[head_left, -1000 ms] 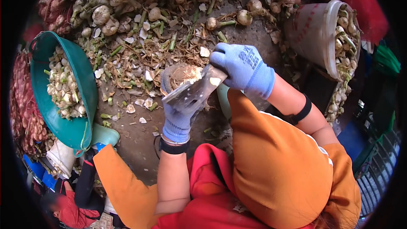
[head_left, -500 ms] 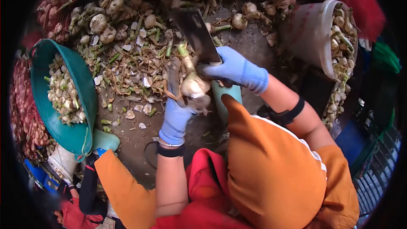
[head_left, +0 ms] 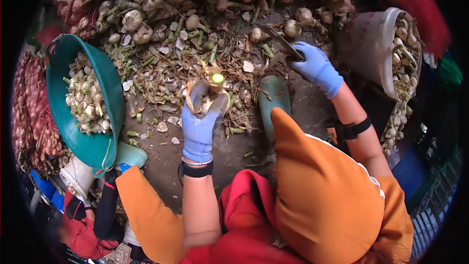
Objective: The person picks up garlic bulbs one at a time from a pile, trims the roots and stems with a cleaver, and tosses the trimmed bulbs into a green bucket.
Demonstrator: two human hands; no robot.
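My left hand (head_left: 199,129) wears a blue glove with dark, soiled fingertips and is closed around a garlic bulb. The bulb's short stem (head_left: 217,78) points up at me and ends in a pale green cut face. Out to the right, my right hand (head_left: 317,66), gloved the same way, grips a knife (head_left: 279,41) by its handle. Its dark blade slants up and left, apart from the bulb. Beneath my hands lies a litter of dry skins and cut stems (head_left: 161,80).
A green tub (head_left: 110,80) of trimmed bulbs stands left. A tilted white bucket (head_left: 364,44) holding bulbs and stems is at right. Untrimmed garlic (head_left: 154,0) is heaped at the top. Red net sacks (head_left: 36,112) line the left edge. Another person (head_left: 93,234) is at lower left.
My right hand has swung right with the knife, away from the bulb. The long stem seen earlier is now a short cut stub, and the bulb has turned upward in my left hand.
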